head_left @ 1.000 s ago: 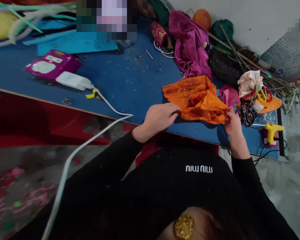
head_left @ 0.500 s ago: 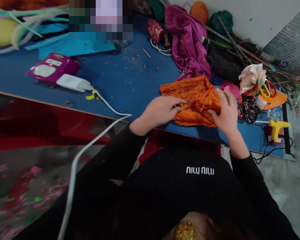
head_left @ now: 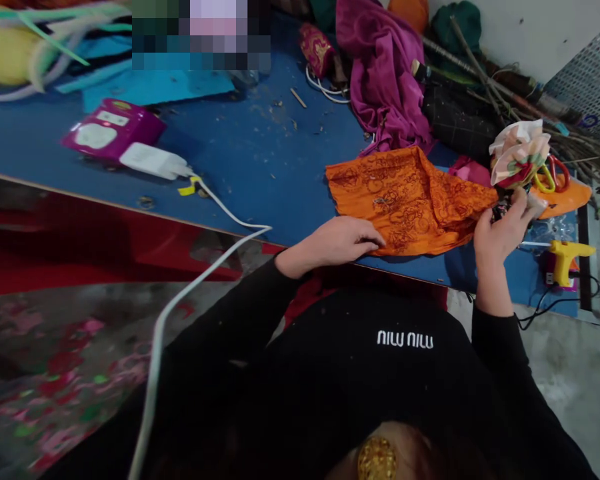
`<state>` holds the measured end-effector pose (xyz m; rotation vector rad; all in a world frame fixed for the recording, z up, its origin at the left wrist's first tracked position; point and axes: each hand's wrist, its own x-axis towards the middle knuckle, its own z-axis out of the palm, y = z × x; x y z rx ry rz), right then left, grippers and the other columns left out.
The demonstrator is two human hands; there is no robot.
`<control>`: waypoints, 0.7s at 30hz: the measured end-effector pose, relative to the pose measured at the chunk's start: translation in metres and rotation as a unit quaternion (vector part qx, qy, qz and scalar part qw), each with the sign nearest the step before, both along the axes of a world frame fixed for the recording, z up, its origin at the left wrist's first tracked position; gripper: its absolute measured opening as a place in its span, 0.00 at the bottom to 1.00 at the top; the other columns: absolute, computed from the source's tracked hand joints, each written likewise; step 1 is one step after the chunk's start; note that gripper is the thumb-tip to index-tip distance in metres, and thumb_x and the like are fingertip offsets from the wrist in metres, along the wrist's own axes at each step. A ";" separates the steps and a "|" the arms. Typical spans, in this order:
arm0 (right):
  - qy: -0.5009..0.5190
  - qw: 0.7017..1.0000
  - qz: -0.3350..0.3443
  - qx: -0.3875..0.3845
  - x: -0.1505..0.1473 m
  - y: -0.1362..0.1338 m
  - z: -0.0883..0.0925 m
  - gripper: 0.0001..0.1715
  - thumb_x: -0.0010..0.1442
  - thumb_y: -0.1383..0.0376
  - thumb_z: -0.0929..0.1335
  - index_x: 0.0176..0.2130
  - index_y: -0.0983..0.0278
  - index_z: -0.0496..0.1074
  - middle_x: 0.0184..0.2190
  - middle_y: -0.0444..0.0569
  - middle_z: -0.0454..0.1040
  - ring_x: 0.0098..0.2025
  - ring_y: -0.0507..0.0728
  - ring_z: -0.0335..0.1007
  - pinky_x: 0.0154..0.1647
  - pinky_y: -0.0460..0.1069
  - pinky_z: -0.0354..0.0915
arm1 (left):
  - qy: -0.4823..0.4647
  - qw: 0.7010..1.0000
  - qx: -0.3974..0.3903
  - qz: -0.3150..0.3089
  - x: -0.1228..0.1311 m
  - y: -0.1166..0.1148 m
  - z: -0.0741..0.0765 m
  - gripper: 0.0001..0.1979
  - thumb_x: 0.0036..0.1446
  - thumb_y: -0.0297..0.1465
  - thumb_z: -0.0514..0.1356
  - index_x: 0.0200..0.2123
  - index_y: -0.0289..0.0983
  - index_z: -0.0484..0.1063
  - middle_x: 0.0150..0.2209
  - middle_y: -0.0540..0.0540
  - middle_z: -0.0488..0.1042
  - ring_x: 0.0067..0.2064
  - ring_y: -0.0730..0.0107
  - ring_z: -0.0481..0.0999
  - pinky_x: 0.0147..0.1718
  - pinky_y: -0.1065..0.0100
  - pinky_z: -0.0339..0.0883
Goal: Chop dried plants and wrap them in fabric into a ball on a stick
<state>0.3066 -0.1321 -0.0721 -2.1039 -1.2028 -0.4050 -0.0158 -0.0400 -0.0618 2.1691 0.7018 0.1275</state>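
Note:
A patterned orange cloth (head_left: 405,200) lies spread on the blue table, with a fold along its right part. My left hand (head_left: 343,241) rests at its lower left edge, fingers curled together on the fabric. My right hand (head_left: 503,230) is at the cloth's right tip, fingers bent round something dark that they mostly hide. Just above that hand stands a pale ruffled fabric flower (head_left: 520,153). Red and yellow loop handles (head_left: 545,179) show beside the flower.
A purple power block (head_left: 115,133) with a white plug and cable (head_left: 225,210) is at left. Magenta cloth (head_left: 385,73) and sticks (head_left: 510,100) lie behind. A yellow glue gun (head_left: 567,260) sits at the right end of the blue table (head_left: 230,147). A person's blurred-out part shows at top.
My right hand has moved right, off the middle of the cloth, to the dark items below the flower. The bunched cloth now lies flatter and extends further right. My left hand has shifted slightly down.

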 end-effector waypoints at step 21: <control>0.077 0.898 0.339 -0.270 -0.122 0.087 -0.002 0.09 0.63 0.61 0.72 0.44 0.58 0.81 0.44 0.50 0.78 0.43 0.60 0.74 0.42 0.52 0.68 | -0.344 0.812 -0.257 0.394 0.061 0.054 -0.011 0.10 0.64 0.23 0.59 0.45 0.36 0.79 0.38 0.47 0.81 0.40 0.71 0.82 0.48 0.67 0.76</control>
